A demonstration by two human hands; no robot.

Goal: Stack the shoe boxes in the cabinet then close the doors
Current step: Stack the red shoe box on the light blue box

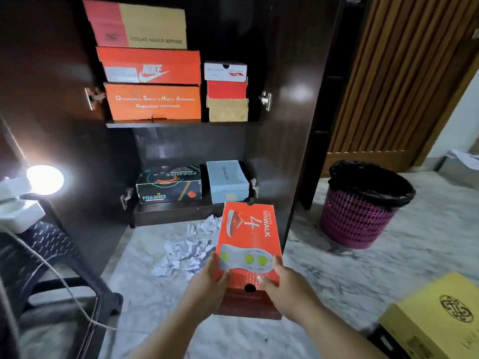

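Above the marble floor [337,275], just in front of the open cabinet [285,156], an orange shoe box [248,244] is held level by both hands: the left hand [211,283] grips its near left corner and the right hand [278,279] its near right corner, fingers curled round the edges. Its long axis runs away from the person toward the lower shelf [178,211], the far short end almost at the pale blue box [227,181] that sits beside a black box [169,185]. Because the grip is only at the near end, the far end could dip and catch the shelf edge or knock the blue box askew. If set on the blue box off-centre, it may overhang and slide. Crumpled paper [189,250] on the floor could get in the way underfoot. A yellow box [435,317] waits at the right.
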